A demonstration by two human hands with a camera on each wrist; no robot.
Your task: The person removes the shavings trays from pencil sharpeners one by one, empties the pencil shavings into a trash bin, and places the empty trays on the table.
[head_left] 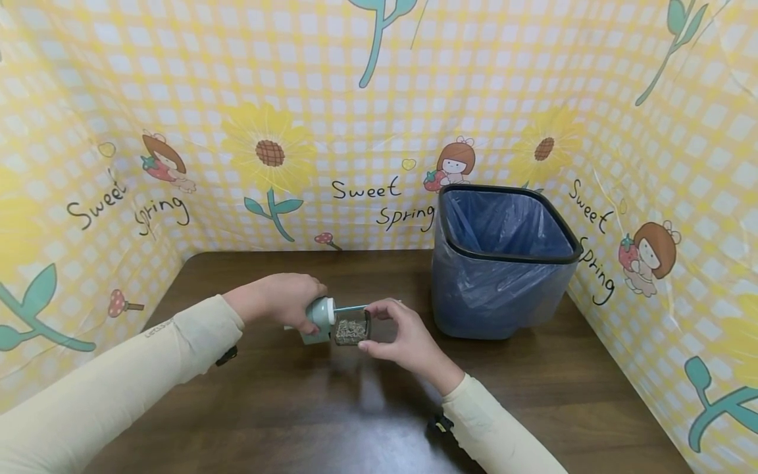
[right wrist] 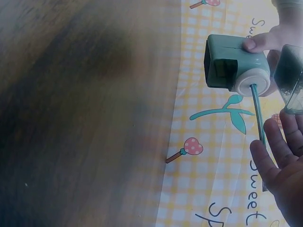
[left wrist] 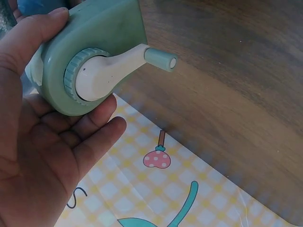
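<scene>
A green hand-crank pencil sharpener [head_left: 322, 313] is gripped in my left hand [head_left: 284, 299], fingers and thumb around its body. Its white crank [left wrist: 111, 75] with a green knob points away from the palm in the left wrist view. A thin blue-green pencil [right wrist: 258, 111] sticks out of the white front collar. My right hand [head_left: 408, 337] pinches a clear shavings drawer [head_left: 351, 331] between thumb and fingers, out of the sharpener and just beside it. Grey shavings lie in the drawer. The right wrist view shows the dark drawer slot [right wrist: 218, 71] in the sharpener body.
A trash bin [head_left: 497, 296] with a black rim and a blue-tinted plastic liner stands to the right, beyond my right hand. Under the hands is a dark wooden table [head_left: 284, 408]. Yellow checked cloth [head_left: 355, 145] walls the table at the back and both sides.
</scene>
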